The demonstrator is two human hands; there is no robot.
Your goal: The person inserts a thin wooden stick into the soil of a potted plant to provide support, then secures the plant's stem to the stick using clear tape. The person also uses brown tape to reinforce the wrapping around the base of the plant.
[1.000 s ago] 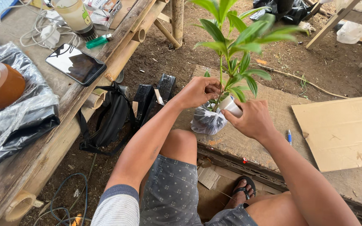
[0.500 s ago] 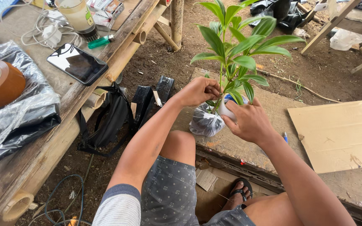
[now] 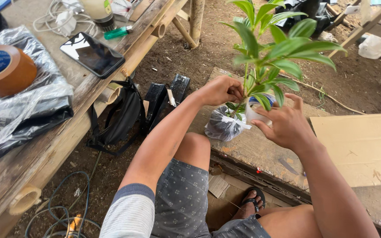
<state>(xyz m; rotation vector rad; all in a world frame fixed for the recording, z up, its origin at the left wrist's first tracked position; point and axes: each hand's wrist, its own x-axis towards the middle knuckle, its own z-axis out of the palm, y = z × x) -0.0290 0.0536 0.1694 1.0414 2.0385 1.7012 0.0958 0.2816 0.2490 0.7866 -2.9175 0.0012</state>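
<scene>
The person sat low with bare knees up, both arms reaching out over a weathered wooden board (image 3: 261, 150) on the dirt ground. The left hand (image 3: 220, 90) was closed into a loose fist around the thin stem of a leafy green seedling (image 3: 270, 48), fingers curled in just beside the lower leaves. The right hand (image 3: 285, 123) was closed around a white roll of tape (image 3: 254, 112), thumb and forefinger pinching it close against the base of the stem, the other fingers spread upward. The seedling stood upright between the two hands, its roots wrapped in a dark plastic bag (image 3: 223, 125) that rested on the board, with a white strip running from the bag toward the roll.

To the person's left ran a rough bamboo-and-plank bench (image 3: 89, 94). On it lay a dark smartphone (image 3: 92, 53) face up, a brown roll of packing tape (image 3: 3, 70) on crumpled plastic sheeting (image 3: 27, 110), a tangle of white cable (image 3: 62, 17) and a small green lighter (image 3: 116, 32). Under the bench edge a black bag (image 3: 120, 117) slumped on the ground, with a stack of black plastic sleeves (image 3: 166, 94) beside it. A sheet of cardboard (image 3: 362, 145) lay to the right of the board, near the right forearm. A sandalled foot (image 3: 252, 205) showed below the board
</scene>
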